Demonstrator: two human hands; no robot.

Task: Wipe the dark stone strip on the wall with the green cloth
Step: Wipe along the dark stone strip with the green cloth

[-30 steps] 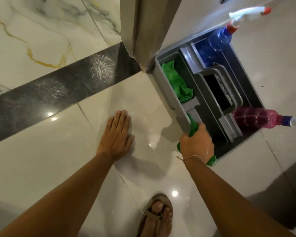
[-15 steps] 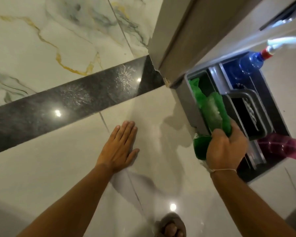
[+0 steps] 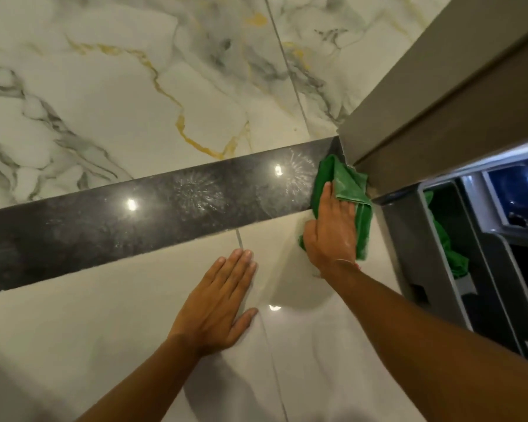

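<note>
Right hand [image 3: 333, 229] flat, fingers together, pressing green cloth [image 3: 346, 181] onto right end of dark stone strip [image 3: 110, 220], beside door frame [image 3: 439, 95]. Left hand [image 3: 218, 303] flat, fingers extended, on pale tile below strip.

You face glossy white marble wall tiles [image 3: 110, 111] veined grey and gold; plain cream tiles [image 3: 73, 330] below mirror ceiling lights. A taupe door frame [image 3: 439, 95] rises at right.
</note>
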